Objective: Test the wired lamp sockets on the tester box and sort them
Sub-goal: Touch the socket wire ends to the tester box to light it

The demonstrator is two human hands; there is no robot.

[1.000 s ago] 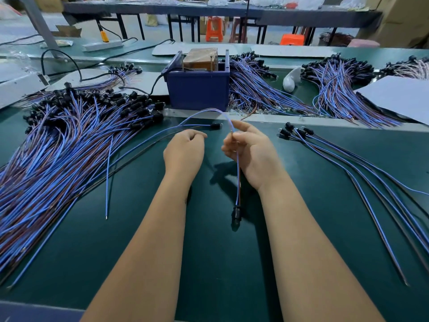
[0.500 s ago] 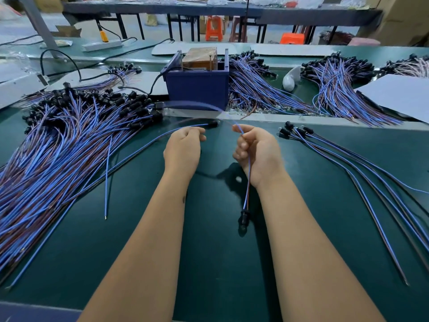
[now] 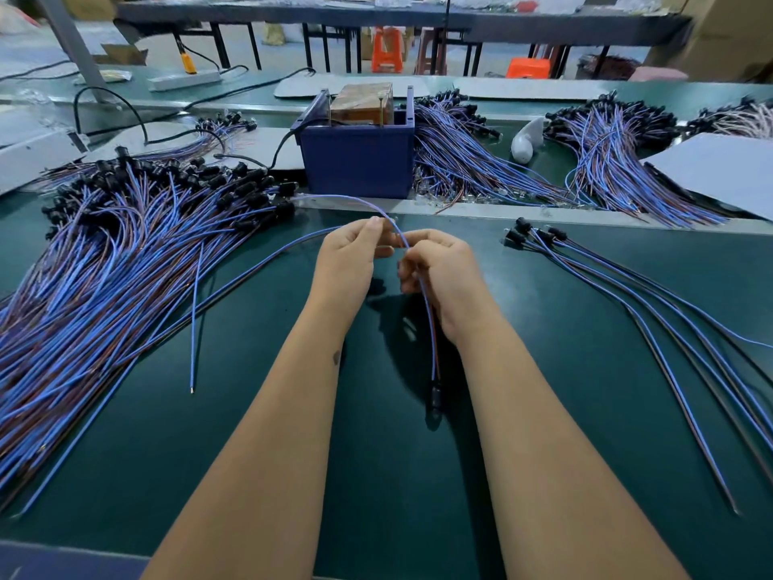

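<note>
Two hands meet near the centre: the left hand pinches the blue leads, the right hand grips the wire, its socket dangling, presumably readied for the far tester box.

No text, label, brand, number or sign can be read anywhere in this view — not on the blue tester box, nor on the brown block standing in it, nor on the grey sheet at the right of the desk. The cardboard cartons at the far right show bare faces — any print there is too blurred to make out.
</note>
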